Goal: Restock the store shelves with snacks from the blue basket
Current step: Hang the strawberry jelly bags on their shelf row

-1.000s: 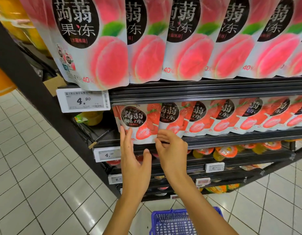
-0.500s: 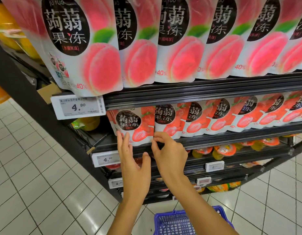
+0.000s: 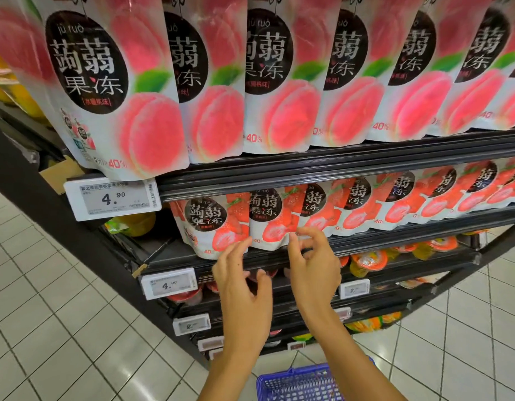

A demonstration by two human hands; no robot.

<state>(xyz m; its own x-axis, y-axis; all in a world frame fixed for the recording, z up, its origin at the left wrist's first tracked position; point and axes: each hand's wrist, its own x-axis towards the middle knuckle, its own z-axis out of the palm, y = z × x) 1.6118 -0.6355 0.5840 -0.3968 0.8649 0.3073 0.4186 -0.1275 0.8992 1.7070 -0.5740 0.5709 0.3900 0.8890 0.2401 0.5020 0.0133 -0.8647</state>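
Note:
A row of strawberry jelly pouches (image 3: 215, 224) stands along the second shelf (image 3: 395, 241). My left hand (image 3: 238, 282) reaches up with loose fingers, its fingertips at the bottom edge of the leftmost pouch. My right hand (image 3: 314, 264) hovers beside it at the lower edge of the second pouch (image 3: 269, 218), fingers loosely curled and holding nothing. The blue basket (image 3: 299, 383) sits on the floor below my arms; its contents are hidden.
Large peach jelly pouches (image 3: 117, 91) hang over the top shelf edge. Price tags (image 3: 113, 199) are clipped to the shelf rails. Jelly cups (image 3: 369, 261) fill the lower shelves. White tiled floor (image 3: 47, 328) lies to the left.
Both hands have eased back slightly from the pouches, the left fingers loosening and the right fingers spreading. The view has tilted so the shelves appear closer.

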